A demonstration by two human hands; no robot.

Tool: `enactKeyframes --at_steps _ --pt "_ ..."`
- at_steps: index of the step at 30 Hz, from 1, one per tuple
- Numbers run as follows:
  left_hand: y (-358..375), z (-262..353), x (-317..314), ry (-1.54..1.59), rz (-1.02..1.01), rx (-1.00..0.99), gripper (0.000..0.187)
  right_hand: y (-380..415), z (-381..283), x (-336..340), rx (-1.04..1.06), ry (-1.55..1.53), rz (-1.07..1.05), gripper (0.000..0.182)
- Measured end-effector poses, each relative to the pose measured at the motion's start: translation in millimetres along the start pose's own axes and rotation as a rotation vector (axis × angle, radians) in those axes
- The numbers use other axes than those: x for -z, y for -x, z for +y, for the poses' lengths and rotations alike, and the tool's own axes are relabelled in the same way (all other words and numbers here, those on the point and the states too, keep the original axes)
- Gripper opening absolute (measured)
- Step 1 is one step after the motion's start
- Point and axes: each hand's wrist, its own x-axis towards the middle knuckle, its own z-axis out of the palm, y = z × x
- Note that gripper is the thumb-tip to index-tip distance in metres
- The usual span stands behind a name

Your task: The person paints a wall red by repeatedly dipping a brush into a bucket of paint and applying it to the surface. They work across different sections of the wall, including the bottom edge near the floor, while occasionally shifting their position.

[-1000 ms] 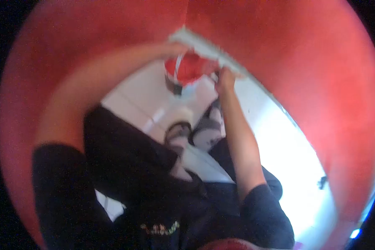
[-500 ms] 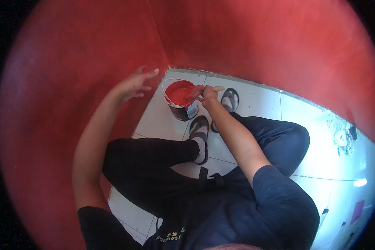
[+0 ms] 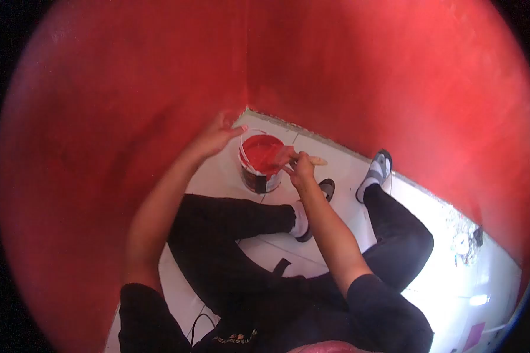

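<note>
A bucket of red paint stands on the white tiled floor near the wall corner. My right hand holds a paintbrush at the bucket's right rim; its light handle end points right, and its red-smeared head is over the paint. My left hand is at the bucket's upper left, fingers spread and holding nothing, near the thin wire handle. Whether its fingertips touch the handle I cannot tell.
Red walls meet in a corner behind the bucket. My two sandalled feet rest on the tiles right of the bucket. Crumpled, shiny material lies at the right near the wall.
The view has shifted. My left hand has come right, close to the bucket. One foot has moved right, away from the other. The brush stays in my right hand at the rim.
</note>
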Motion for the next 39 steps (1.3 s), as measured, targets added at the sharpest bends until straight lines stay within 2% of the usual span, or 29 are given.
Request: enactKeyframes --at_steps 2,4,6,7,8,9,11,12,13,15,16,17,18,19,20,21,24,27,30,33,36,38,39 --pt "-41.5 -46.4 -6.3 -0.096 0.028 -0.046 0.085 3.9 -7.0 -1.0 0.019 -0.025 -0.04 0.006" --pt "-71.4 -66.7 -9.8 -0.189 0.046 -0.091 0.079 4.3 -13.0 -3.6 0.029 0.04 -0.057 0.002" --pt "-91.8 -77.3 -19.0 -0.245 0.097 -0.081 0.063 0.6 -13.4 -5.2 0.034 0.103 -0.056 0.009" --pt "-100.6 -85.5 -20.3 -0.231 0.091 -0.083 0.063 -1.8 -13.3 -5.4 0.07 0.138 -0.069 0.016" --pt "-111.5 -96.6 -21.0 -0.213 0.074 -0.149 0.06 -3.6 -13.6 -7.8 0.11 0.175 -0.084 0.024" --pt "-122.9 -106.0 -20.8 -0.195 0.06 -0.217 0.057 -4.2 -14.9 -10.8 0.125 0.187 -0.079 0.024" --pt "-141.5 -133.2 -19.9 -0.194 0.043 -0.262 0.055 0.5 -16.6 -17.5 0.23 0.413 -0.163 0.031" --pt "-145.9 -149.0 -19.2 -0.159 0.032 -0.353 0.053 -6.6 -9.9 -8.3 0.329 0.416 -0.259 0.026" --pt "-149.0 -166.2 -21.3 -0.114 0.022 -0.434 0.052 -9.2 -12.4 -6.6 0.314 0.446 -0.235 0.026" --pt "-148.2 -194.9 -24.4 0.033 -0.038 -0.323 0.047 -1.8 -16.7 -13.3 0.527 1.109 -0.239 0.026" --pt "-156.6 -215.8 -33.2 0.195 -0.053 -0.297 0.045 -6.6 -11.3 -15.0 0.494 0.837 -0.338 0.027" --pt "-160.8 -239.5 -41.9 0.351 -0.063 -0.25 0.043 -4.3 -16.2 -13.4 0.392 1.209 -0.172 0.027" --pt "-160.7 -251.1 -46.2 0.374 -0.042 -0.271 0.042 -11.6 -12.8 -10.9 0.462 1.047 -0.272 0.027" --pt "-159.0 -254.2 -46.4 0.392 -0.014 -0.302 0.04 -3.5 -17.7 -25.7 0.479 1.116 -0.223 0.027" --pt "-152.9 -256.3 -42.9 0.4 -0.013 -0.253 0.04 -12.4 -19.5 -22.9 0.451 1.119 -0.293 0.028" --pt "-151.3 -253.7 -37.7 0.384 0.026 -0.248 0.04 -15.3 -17.2 -25.3 0.338 1.062 -0.311 0.035" --pt "-156.1 -256.8 -31.8 0.339 0.074 -0.27 0.039 -12.0 -16.3 -41.7 0.433 0.816 -0.374 0.034" --pt "-156.9 -261.7 -32.9 0.343 0.101 -0.315 0.036 -10.4 -23.4 -38.1 0.436 1.07 -0.347 0.034" --pt "-155.1 -261.5 -35.8 0.381 0.084 -0.249 0.034 -4.4 -27.9 -42.1 0.418 0.883 -0.353 0.03" --pt "-156.8 -261.4 -36.2 0.425 0.091 -0.251 0.032 -2.3 -31.9 -36.6 0.323 0.94 -0.302 0.03" --pt "-160.2 -272.3 -40.8 0.438 0.093 -0.257 0.03 -6.6 -24.8 -18.9 0.371 0.944 -0.179 0.031" --pt "-159.3 -273.8 -42.9 0.542 0.083 -0.23 0.029 3.9 -21.5 -36.0 0.394 0.714 -0.179 0.036" --pt "-158.3 -275.0 -43.4 0.544 0.086 -0.231 0.029 2.8 -22.0 -30.4 0.395 0.716 -0.183 0.036"
